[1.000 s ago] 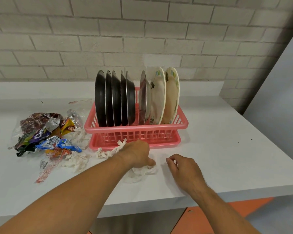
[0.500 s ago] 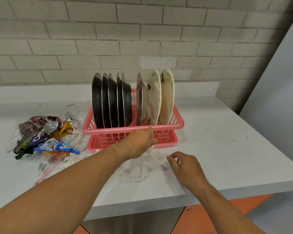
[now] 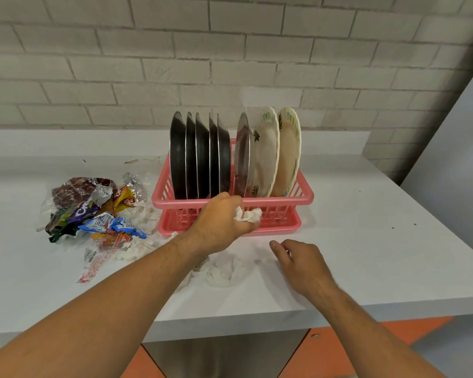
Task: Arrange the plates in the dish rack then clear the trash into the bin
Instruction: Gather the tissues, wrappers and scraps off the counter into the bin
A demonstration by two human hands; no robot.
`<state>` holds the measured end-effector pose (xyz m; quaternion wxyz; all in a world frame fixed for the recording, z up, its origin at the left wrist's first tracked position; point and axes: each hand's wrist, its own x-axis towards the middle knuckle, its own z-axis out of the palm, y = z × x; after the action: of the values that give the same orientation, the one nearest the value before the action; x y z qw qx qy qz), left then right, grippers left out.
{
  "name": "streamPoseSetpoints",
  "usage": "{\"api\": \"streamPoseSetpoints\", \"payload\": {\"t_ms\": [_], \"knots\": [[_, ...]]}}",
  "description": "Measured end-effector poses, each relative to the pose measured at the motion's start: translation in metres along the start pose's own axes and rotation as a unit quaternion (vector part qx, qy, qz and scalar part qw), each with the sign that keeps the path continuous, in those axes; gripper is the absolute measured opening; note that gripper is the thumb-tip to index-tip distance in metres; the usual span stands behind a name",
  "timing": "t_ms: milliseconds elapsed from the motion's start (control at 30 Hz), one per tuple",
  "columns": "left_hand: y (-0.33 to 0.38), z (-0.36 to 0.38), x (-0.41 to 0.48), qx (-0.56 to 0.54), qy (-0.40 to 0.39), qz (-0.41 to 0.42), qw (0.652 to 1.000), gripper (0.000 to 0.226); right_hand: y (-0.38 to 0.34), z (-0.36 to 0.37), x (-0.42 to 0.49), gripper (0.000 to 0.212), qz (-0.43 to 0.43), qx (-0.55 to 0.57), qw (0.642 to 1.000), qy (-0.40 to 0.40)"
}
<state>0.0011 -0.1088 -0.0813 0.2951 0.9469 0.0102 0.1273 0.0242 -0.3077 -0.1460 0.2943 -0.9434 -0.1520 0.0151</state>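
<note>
The white counter [image 3: 366, 241] ends at an edge close to the person. No bin shows in view, so anything swept carelessly that way would likely drop to the floor. On the counter the pink dish rack [image 3: 284, 199] already carries the plates upright, dark plates [image 3: 200, 156] to its left and patterned plates [image 3: 287, 151] to its right, so the racking looks done and only the trash is left. The left hand [image 3: 221, 222] is right in front of the rack's front wall, where a knock could shift the light plastic rack or rattle the plates in their slots. The heap of snack wrappers [image 3: 93, 211] lies left of the rack; slippery and loose, it would probably shed pieces if grabbed in one go. White tissues [image 3: 224, 271] lie scattered between the two hands, thin enough to tear and easy to miss against the white surface. The left hand's fingers are curled tight round a crumpled tissue [image 3: 247, 214], and stuffing more into that fist may spill it. The right hand [image 3: 298, 261] is low over the counter, fingers loosely bent, holding nothing. Small dark specks [image 3: 393, 228] farther right could be overlooked.
</note>
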Motion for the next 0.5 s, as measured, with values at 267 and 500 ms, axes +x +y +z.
{"api": "streamPoseSetpoints", "payload": {"t_ms": [267,500], "knots": [[-0.034,-0.025,-0.017,-0.041,-0.023,0.024,0.999,0.028,-0.044,0.028,-0.020,0.066,-0.046,-0.074,0.993,-0.080],[-0.065,-0.039,-0.038,-0.084,-0.020,-0.005,0.996,0.045,-0.080,0.074,-0.020,0.098,0.042,-0.189,0.980,-0.047]]}}
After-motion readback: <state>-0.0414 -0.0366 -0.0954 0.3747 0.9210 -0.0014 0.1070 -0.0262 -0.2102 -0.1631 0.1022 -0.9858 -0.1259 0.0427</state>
